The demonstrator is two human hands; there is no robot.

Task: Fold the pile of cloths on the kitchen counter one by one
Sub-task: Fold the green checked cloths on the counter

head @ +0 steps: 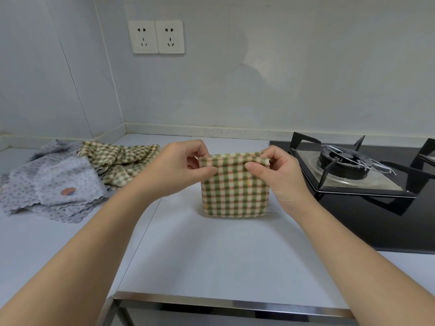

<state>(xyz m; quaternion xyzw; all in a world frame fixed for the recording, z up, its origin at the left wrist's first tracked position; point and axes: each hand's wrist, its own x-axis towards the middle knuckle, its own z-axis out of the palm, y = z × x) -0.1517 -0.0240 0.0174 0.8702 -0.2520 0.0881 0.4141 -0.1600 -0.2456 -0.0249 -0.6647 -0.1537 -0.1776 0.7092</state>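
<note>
Home kitchen here. Black gas hob (367, 182) with burner (341, 162) and pan supports set into pale bench (211, 255), right side. 2 wall sockets (156, 36) on plain grey-white wall panels (282, 67). Dishcloths (70, 177) heaped at left, near bench corner.

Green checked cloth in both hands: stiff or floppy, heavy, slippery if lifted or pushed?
Likely floppy: the green checked cloth hangs from its top edge, pinched by the left hand and right hand, lower fold seemingly resting on the counter. Probably light: fingertip pinches carry it. Pushed, likely bunches like the crumpled pile.
</note>
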